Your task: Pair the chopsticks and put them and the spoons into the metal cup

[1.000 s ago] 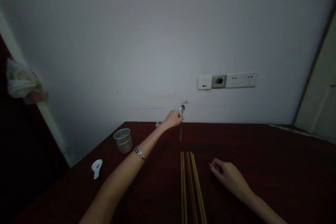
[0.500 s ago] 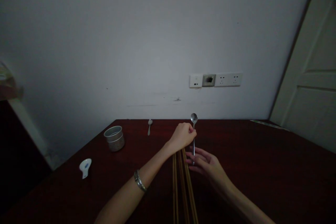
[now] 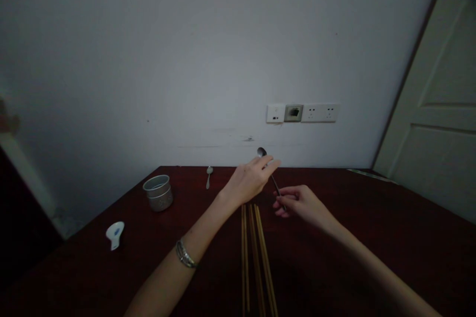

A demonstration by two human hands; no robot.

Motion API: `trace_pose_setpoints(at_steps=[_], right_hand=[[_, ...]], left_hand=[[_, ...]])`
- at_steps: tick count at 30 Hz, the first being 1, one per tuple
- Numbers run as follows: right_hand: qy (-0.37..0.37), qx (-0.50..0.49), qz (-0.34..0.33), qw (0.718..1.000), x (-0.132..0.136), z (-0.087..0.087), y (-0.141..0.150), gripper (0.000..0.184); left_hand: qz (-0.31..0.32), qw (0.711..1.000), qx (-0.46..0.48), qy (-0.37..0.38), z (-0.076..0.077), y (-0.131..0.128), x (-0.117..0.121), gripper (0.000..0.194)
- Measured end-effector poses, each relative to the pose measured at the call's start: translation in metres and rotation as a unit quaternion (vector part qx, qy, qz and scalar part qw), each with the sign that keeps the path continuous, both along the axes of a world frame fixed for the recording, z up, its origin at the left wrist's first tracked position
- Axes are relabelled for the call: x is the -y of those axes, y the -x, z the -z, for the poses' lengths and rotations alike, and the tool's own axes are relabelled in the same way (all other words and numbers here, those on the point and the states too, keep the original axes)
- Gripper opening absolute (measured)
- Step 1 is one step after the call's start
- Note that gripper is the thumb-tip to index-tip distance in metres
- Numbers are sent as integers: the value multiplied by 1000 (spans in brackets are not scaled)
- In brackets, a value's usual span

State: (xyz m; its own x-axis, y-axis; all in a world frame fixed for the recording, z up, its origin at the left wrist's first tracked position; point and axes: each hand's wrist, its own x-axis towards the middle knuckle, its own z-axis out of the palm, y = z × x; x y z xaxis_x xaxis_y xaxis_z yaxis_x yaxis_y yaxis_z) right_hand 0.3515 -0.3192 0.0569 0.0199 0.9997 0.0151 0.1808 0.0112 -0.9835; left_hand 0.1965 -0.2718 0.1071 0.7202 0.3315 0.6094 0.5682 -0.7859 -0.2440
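Note:
My right hand (image 3: 297,200) pinches the lower handle of a long metal spoon (image 3: 262,151), which leans up to the left with its bowl at the top. My left hand (image 3: 251,178) reaches across the spoon just below the bowl, its fingers stretched out and apart. Part of the handle is hidden behind those fingers; whether they touch it I cannot tell. Below my hands several wooden chopsticks (image 3: 259,252) lie lengthwise on the dark red table (image 3: 334,247), their near ends running out of view.
On the left stands a grey metal cup (image 3: 159,198), with a white ceramic spoon (image 3: 115,233) nearer me. A small metal spoon (image 3: 208,177) lies near the wall (image 3: 208,59). Sockets (image 3: 319,113) sit above the table; a door (image 3: 442,124) is at right. A blurred shape shows at far left.
The long spoon has gone from upright to leaning left. My left hand's curled fingers have straightened, and my right hand has moved right and up, pinching the handle's lower end.

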Motion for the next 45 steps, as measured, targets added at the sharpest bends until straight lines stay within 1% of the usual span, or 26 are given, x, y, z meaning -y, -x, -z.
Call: trace_pose_setpoints(at_steps=[2,4,6,10,12,14,15,17,18,20,22,24,27,29,30,32,35,41,45], right_hand=[[12,61,-29,998,-1,-9,-6,7],[15,116,-52,992,0,-17,-11,10],[14,156,-63,986,2,-23,-15,13],[-3,174,-56,983,4,-33,-23,11],[-21,172,-44,984,3,-40,-28,11],[-36,164,-36,985,3,-48,-32,12],[-42,158,-34,986,2,-52,-34,13],[-53,140,-31,988,1,-59,-37,13],[-58,128,-30,990,1,-62,-38,13],[-67,105,-31,992,-1,-64,-38,14],[-77,81,-28,993,-4,-63,-37,17],[-88,59,-17,994,-8,-58,-35,22],[-101,39,5,994,-16,-47,-32,29],[-105,30,15,994,-22,-40,-32,33],[-107,24,18,994,-25,-36,-32,35],[-110,11,18,994,-31,-29,-33,37],[-116,-8,22,993,-38,-20,-37,36],[-95,-46,41,994,-44,-11,-37,30],[-60,-94,41,993,-47,-5,-34,28]], left_hand=[[13,998,-65,-22,0,3,1,37],[17,996,-92,-14,3,2,-2,29],[21,994,-103,4,8,1,-6,21],[22,995,-94,38,11,0,-12,20],[32,993,-76,83,11,-1,-14,20],[50,985,-47,156,11,-2,-15,19],[60,977,-32,202,11,-3,-15,18],[85,947,-6,311,12,-5,-15,19],[99,924,6,370,12,-6,-14,20],[127,867,32,480,13,-9,-13,21],[138,814,61,561,15,-12,-12,23],[128,776,85,611,19,-16,-11,27],[116,733,114,661,29,-24,-11,32],[121,710,136,680,36,-28,-13,32],[123,704,145,685,39,-30,-14,31],[124,701,152,686,43,-31,-16,28],[119,705,144,684,45,-30,-19,25],[106,711,126,684,47,-28,-21,23],[102,729,95,670,45,-23,-24,27]])
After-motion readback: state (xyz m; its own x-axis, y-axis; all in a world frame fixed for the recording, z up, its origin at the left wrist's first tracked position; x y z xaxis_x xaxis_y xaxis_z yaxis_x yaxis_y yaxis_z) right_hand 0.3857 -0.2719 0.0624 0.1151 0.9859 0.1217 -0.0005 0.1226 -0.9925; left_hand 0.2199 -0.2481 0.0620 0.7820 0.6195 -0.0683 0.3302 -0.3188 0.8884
